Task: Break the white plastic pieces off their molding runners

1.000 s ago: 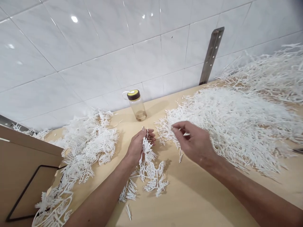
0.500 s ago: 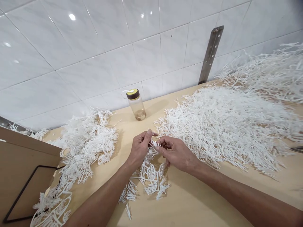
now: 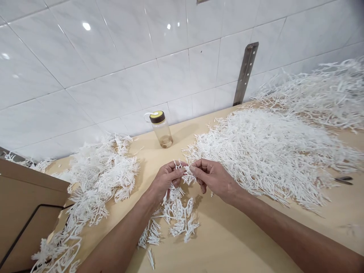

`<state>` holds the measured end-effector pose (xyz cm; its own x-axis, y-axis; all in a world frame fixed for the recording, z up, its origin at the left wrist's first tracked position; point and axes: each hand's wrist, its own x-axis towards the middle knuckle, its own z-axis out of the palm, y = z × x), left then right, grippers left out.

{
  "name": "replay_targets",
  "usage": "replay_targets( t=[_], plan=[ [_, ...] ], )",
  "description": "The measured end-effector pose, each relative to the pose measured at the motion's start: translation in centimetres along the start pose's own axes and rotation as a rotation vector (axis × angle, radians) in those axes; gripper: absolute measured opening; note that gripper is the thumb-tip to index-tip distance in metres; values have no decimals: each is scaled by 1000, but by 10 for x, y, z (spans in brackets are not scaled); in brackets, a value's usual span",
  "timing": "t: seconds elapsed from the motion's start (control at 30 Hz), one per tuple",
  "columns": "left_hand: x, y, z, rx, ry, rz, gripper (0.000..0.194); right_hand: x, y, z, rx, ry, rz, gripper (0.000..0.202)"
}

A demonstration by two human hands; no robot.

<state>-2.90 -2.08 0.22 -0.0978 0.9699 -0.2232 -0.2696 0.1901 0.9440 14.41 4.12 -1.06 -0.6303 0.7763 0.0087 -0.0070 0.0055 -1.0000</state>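
In the head view, my left hand (image 3: 170, 175) is closed, thumb and fingers pinching a small white branched plastic sprig (image 3: 188, 176). My right hand (image 3: 212, 178) pinches the same sprig from the other side with thumb and forefinger. Its thin strands fan out between the two hands. Below them, a loose clump of white branched sprigs (image 3: 184, 222) lies on the tabletop, partly hidden by my left hand and forearm. A short separate bundle of strands (image 3: 151, 258) rests nearer the front.
A broad heap of white strands (image 3: 264, 151) covers the table's right side; a tangled heap (image 3: 105, 170) lies left beside a cardboard box (image 3: 31, 204). A lidded clear bottle (image 3: 162, 132) stands near the tiled wall. A small dark metal tool (image 3: 344, 180) lies far right.
My two hands have drawn level, and more of the sprig shows between them. The view has shifted slightly, bringing the dark tool at right further into sight.
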Motion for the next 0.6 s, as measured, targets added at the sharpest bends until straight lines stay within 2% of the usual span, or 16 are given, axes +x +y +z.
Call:
replay_targets(
  t=[0.27,0.4,0.6],
  plan=[
    [3,-4,-4,42,1,-24,38,5,9,-8,27,1,-10,37],
    [3,-3,-3,-47,42,1,40,5,9,-8,-3,46,-24,31],
    [4,-3,-6,-152,8,15,39,5,11,-8,-55,55,16,26]
  ],
)
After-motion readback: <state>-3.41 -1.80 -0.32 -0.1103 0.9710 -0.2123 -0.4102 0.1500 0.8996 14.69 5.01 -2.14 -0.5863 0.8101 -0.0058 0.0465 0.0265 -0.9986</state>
